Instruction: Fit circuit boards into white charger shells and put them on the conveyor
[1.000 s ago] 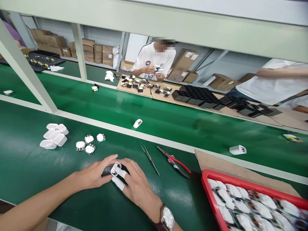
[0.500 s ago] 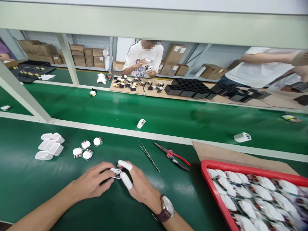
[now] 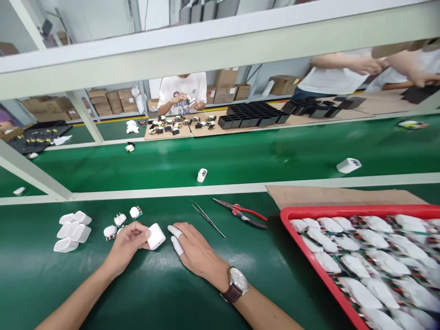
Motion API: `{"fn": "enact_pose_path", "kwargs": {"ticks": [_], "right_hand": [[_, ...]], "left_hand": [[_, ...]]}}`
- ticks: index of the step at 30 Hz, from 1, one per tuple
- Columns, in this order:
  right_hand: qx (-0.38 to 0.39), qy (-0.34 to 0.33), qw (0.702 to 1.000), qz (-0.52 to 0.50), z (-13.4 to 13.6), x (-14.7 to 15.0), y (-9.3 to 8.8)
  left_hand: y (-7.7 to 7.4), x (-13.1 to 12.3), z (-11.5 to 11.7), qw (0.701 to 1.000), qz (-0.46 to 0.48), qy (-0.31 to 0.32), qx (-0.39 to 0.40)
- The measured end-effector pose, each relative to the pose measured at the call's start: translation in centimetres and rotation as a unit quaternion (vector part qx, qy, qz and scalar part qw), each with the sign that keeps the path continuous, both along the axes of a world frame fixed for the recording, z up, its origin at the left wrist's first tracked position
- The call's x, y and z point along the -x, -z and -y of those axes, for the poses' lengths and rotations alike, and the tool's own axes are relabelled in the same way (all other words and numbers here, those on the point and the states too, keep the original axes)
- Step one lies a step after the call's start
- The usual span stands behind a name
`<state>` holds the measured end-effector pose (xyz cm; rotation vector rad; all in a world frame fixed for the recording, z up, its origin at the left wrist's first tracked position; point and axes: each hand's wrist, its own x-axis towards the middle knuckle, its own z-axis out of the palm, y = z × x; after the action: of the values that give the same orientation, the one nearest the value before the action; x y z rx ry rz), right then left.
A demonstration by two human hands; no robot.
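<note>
My left hand (image 3: 129, 243) pinches a small white plastic housing (image 3: 156, 237) by its left edge, tilted so a smooth face shows. To its right, apart from the housing, my right hand (image 3: 195, 247) is open over the green table, fingers stretched and holding nothing. White finger cots cover two of its digits. Several white-topped circuit boards (image 3: 120, 220) lie just beyond my left hand, which partly hides one. A cluster of empty white housings (image 3: 81, 233) stands farther left. Tweezers (image 3: 208, 220) and red-and-black long-nose pliers (image 3: 240, 214) lie beyond my right hand.
A red tray (image 3: 319, 279) full of white-covered boards stands at right, by a cardboard sheet (image 3: 343, 196). A green conveyor belt (image 3: 165, 167) carries spaced-out pieces, including a white housing (image 3: 202, 175). Frame posts (image 3: 37, 176) rise at left. Co-workers (image 3: 182, 94) are across the belt.
My left hand has lifted and turned the housing, moving it left out of the right hand's fingers. My right hand has let go and opened. The camera view has tilted.
</note>
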<state>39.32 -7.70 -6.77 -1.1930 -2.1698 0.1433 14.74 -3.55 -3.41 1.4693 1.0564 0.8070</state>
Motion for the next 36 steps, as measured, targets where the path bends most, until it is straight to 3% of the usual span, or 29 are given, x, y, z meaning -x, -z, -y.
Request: {"fn": "enact_pose_path", "kwargs": {"ticks": [1,3,5,6,10,13,16,20,23,26,31,33,36], "right_hand": [[-0.002,0.001,1.0,0.005,-0.1,0.1,0.1],[-0.006,-0.001,1.0,0.011,-0.3,0.2,0.2],[-0.01,-0.002,1.0,0.009,-0.4,0.2,0.3],[-0.012,-0.002,1.0,0.006,-0.4,0.2,0.4],[-0.014,-0.003,1.0,0.003,-0.4,-0.1,0.4],[-0.017,-0.01,1.0,-0.003,-0.3,-0.3,0.6],[-0.02,-0.019,1.0,-0.009,-0.4,-0.4,1.1],[-0.023,-0.023,0.999,0.006,-1.7,0.0,1.3],[-0.027,-0.046,0.998,0.031,-4.0,1.6,0.6],[-0.015,-0.063,0.997,0.051,-6.9,4.7,-0.4],[0.005,-0.067,0.996,0.064,-11.1,10.0,-1.2],[0.015,-0.069,0.995,0.07,-11.8,10.5,-1.1],[0.032,-0.084,0.992,0.084,-10.9,8.5,-0.9]], "left_hand": [[-0.6,0.3,-1.1,1.0,-0.01,-0.001,0.002],[-2.0,1.2,-4.2,0.994,-0.073,-0.017,-0.082],[-3.3,2.3,-8.4,0.958,-0.179,-0.062,-0.215],[-3.9,2.8,-10.7,0.924,-0.255,-0.094,-0.267],[-5.4,5.1,-18.1,0.884,-0.336,-0.17,-0.276],[-5.4,6.7,-19.4,0.879,-0.364,-0.174,-0.255],[-5.7,8.7,-17.1,0.88,-0.367,-0.157,-0.256],[-7.4,12.9,-11.0,0.874,-0.378,-0.122,-0.28],[-7.8,16.5,-6.6,0.826,-0.445,-0.091,-0.333],[-6.3,19.0,-3.5,0.771,-0.513,-0.108,-0.361],[-2.8,19.9,-1.2,0.742,-0.54,-0.136,-0.373],[-2.5,19.5,-0.5,0.742,-0.526,-0.135,-0.394],[-3.6,18.3,0.8,0.763,-0.471,-0.132,-0.423]]}}
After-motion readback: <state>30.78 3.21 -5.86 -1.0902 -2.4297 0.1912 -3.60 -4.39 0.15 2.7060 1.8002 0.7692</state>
